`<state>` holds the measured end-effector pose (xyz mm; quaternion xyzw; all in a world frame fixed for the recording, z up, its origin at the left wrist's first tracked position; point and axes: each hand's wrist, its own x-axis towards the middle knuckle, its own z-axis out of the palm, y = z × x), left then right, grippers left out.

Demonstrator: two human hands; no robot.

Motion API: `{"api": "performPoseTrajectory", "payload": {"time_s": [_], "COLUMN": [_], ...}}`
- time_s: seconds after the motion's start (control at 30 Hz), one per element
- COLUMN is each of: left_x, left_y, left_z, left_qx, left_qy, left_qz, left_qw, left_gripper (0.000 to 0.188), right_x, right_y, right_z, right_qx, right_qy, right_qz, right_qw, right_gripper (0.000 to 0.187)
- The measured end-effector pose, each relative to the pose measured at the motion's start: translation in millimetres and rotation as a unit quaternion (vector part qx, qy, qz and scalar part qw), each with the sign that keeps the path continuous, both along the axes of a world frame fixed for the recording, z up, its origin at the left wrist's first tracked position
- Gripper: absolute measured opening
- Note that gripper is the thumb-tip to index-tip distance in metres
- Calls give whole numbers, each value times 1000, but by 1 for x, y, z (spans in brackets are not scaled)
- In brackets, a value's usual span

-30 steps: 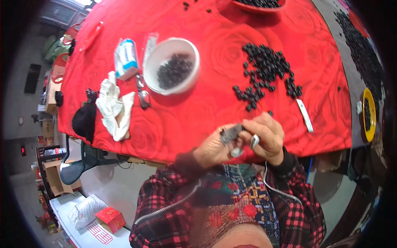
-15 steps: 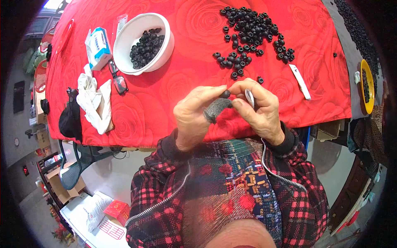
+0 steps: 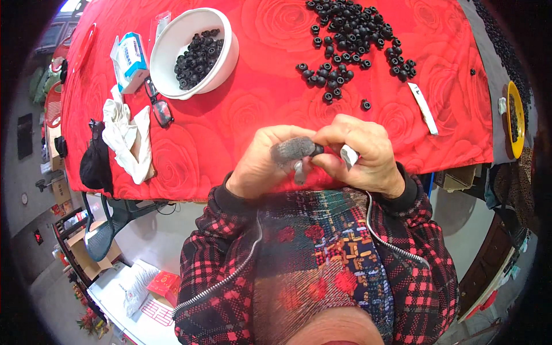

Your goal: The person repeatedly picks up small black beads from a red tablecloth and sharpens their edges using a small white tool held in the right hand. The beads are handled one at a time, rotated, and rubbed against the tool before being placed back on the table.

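My left hand [image 3: 261, 155] and my right hand [image 3: 368, 152] meet just past the table's front edge. Between their fingertips is a small black bead-like part [image 3: 318, 150], mostly covered by the fingers. A dark grey, fuzzy sleeve [image 3: 292, 150] seems to cover my left thumb, its tip against the part. Below it a small pale piece [image 3: 299, 172] shows, too blurred to name. My right hand also grips a slim white tool [image 3: 349, 156], its flat end sticking out between the fingers. Beyond my hands lies a loose pile of similar black parts [image 3: 351, 40].
A white bowl [image 3: 227, 63] of black parts stands at the left. Beside it lie a tissue pack [image 3: 129, 60], glasses [image 3: 163, 113], white gloves [image 3: 123, 135] and a black cloth item [image 3: 96, 161]. A white strip [image 3: 424, 109] is at the right, near a yellow tray [image 3: 520, 123].
Both hands have come slightly nearer to me. The grey-covered thumb has swung up level with the black part, and the white tool has tilted in my right fingers.
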<state>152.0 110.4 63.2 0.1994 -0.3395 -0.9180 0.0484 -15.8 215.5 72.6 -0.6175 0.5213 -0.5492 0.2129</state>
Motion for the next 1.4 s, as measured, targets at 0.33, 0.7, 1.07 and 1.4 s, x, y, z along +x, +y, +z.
{"api": "performPoseTrajectory", "payload": {"time_s": [0.33, 0.7, 1.07, 1.4], "left_x": [-6, -8, -6, -9], "left_y": [2, 15, 14, 18], "left_z": [-3, -1, -6, -5], "left_qx": [26, 17, -7, -49], "left_qy": [10, 27, 55, 12], "left_qz": [-24, 85, 94, 130], "left_qw": [999, 996, 994, 990], "left_gripper": [26, 29, 31, 33], "right_x": [-2, -6, -3, -5], "right_y": [2, 21, 12, 11], "right_z": [-6, 7, 1, -3], "right_qx": [-52, 55, 71, 65], "right_qy": [50, -35, 42, 36], "right_qz": [-21, -50, -96, -83], "right_qw": [997, 997, 992, 994], "right_gripper": [29, 43, 21, 22]}}
